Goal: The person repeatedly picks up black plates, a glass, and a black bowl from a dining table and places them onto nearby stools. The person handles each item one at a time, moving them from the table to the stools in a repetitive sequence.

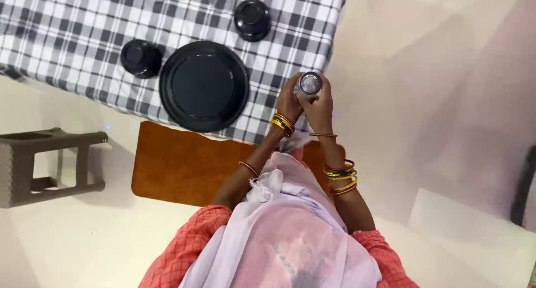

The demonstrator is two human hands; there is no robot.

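i see the checked tablecloth (pixel 72 37) filling the upper left of the frame, with a large black plate (pixel 204 86) at its lower edge. flanking it are two black bowls: one (pixel 140 58) to its left, one (pixel 252 19) near top centre. right of the plate, at the cloth's corner, sits a small clear glass (pixel 309 84). my left hand (pixel 288 102) and right hand (pixel 320 108) are both wrapped round its sides. i'd judge it light, rigid, smooth enough to slip, and breakable, so the wall below the rim is the safest hold.
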